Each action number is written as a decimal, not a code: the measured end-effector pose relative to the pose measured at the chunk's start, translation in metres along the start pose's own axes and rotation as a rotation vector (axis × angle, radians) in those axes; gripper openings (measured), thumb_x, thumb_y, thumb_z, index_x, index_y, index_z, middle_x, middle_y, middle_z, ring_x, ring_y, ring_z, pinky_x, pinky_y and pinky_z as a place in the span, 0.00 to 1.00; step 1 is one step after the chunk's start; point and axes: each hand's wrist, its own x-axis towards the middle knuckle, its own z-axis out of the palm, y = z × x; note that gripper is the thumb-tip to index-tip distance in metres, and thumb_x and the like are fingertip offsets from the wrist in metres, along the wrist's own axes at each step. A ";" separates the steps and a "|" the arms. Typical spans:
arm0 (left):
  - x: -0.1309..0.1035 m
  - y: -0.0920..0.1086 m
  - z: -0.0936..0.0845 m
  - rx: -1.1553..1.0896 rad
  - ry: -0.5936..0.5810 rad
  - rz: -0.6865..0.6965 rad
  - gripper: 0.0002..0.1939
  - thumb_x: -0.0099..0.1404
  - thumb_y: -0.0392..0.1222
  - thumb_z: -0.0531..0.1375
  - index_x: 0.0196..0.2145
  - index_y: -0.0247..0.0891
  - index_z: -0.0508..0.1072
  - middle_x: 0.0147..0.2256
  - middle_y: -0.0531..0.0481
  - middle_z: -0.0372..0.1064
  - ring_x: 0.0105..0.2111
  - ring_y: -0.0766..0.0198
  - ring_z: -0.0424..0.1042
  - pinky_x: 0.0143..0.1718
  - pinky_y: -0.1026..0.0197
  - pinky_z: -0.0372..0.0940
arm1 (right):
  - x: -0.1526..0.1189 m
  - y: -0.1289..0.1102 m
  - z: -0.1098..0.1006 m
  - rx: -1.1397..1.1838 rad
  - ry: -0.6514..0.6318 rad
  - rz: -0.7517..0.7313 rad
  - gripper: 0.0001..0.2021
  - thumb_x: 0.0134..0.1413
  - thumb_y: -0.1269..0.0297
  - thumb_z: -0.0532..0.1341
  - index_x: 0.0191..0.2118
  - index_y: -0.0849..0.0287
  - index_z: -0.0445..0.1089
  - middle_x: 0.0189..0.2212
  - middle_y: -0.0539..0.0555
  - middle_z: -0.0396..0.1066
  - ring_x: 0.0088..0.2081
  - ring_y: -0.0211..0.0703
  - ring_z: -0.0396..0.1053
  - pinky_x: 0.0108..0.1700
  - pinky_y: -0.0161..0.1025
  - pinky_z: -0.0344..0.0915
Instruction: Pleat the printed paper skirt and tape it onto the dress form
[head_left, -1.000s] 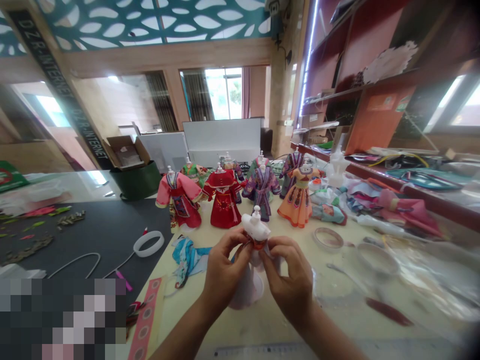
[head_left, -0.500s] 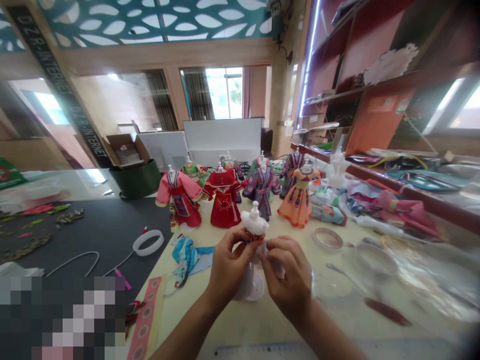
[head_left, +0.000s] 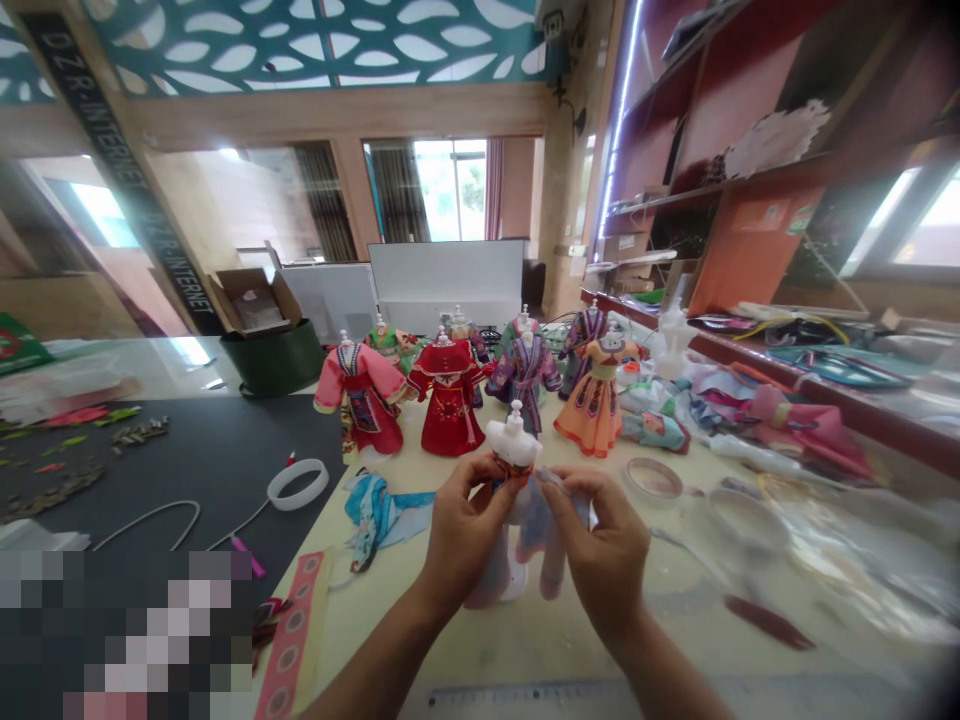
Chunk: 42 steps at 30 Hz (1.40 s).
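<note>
Head view: left hand (head_left: 466,520) pinched patterned band (head_left: 517,468) against white mannequin (head_left: 513,442); right hand (head_left: 609,530), fingertips closed, held pale cloth (head_left: 533,522). Steady left pinch, gentle even tension seemed best.

The left hand (head_left: 466,515) partly hides the cloth (head_left: 533,522) on the white mannequin (head_left: 513,447).

Blue cloth (head_left: 375,515), ruler (head_left: 510,694) on yellow table (head_left: 495,645)

Right fingers (head_left: 594,488) have shifted outward from the white mannequin bust (head_left: 514,447). More pale cloth (head_left: 535,525) now shows, hanging beside the bust.
</note>
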 end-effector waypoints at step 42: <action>0.004 -0.006 0.004 0.100 0.023 -0.015 0.09 0.56 0.43 0.63 0.29 0.37 0.67 0.32 0.50 0.71 0.32 0.64 0.70 0.33 0.64 0.65 | 0.002 0.001 0.004 0.146 0.131 0.089 0.05 0.52 0.67 0.64 0.27 0.59 0.69 0.29 0.54 0.74 0.28 0.43 0.72 0.24 0.33 0.67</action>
